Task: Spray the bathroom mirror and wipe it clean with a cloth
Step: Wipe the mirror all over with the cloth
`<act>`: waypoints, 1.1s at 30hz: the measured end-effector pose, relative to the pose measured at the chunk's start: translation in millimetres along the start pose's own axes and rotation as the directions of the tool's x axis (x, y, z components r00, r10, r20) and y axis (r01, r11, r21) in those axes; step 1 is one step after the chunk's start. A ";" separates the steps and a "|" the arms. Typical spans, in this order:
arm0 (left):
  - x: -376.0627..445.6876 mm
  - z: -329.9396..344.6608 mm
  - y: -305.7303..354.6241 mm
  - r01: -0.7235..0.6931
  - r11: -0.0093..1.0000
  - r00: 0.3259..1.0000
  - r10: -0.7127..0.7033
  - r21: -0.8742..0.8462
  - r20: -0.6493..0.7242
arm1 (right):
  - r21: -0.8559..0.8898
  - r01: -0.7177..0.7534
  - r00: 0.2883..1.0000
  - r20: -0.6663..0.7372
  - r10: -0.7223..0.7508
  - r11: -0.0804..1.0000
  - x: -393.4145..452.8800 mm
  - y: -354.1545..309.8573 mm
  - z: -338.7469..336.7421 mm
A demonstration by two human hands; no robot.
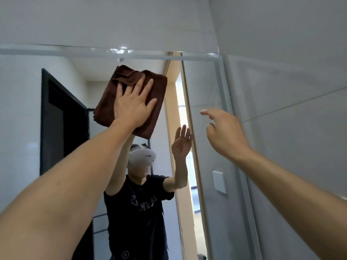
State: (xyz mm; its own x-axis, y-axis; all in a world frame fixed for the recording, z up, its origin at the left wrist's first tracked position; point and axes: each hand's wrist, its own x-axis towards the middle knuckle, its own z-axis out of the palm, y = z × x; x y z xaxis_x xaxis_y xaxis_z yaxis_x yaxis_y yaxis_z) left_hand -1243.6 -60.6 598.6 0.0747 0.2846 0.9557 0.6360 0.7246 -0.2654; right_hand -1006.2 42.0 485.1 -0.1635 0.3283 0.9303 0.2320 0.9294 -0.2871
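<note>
a: start with what's nearest you: your right hand (223,132) hangs in the air in front of the tiled side wall (291,76), fingers loosely spread and curled, grasping nothing and touching nothing.

b: so it's idle?

a: it looks so. keep it off the glass so it leaves no prints.

b: and the working hand?

a: your left hand (134,107) lies flat, fingers splayed wide, palm pressing the folded brown cloth (150,87) against the mirror (204,102). it isn't clenched round the cloth; it pins it to the glass.

b: where on the glass is it?

a: high up, just under the mirror's top edge, left of the reflected doorway.

b: how do you wipe well from there?

a: my judgement: keep the palm flat so the whole pad bears evenly, work in overlapping passes downward, and re-fold when a face gets damp. one corner of the cloth is bunched at the top; smooth it or it may streak.

b: any spray bottle?

a: none in view.
</note>
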 end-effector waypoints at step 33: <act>-99.3 51.9 256.4 -0.249 0.937 0.968 0.251 -0.244 -0.024 | -0.218 -0.011 0.996 0.087 0.031 0.976 -37.6 93.9 -42.5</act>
State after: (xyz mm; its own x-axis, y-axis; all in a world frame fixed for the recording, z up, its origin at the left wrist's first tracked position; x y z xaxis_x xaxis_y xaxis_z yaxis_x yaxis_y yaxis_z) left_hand -1127.8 129.5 429.0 0.2497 0.4421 0.8615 0.7650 0.4554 -0.4555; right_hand -937.5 109.8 432.9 -0.2387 0.3698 0.8979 0.4369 0.8667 -0.2408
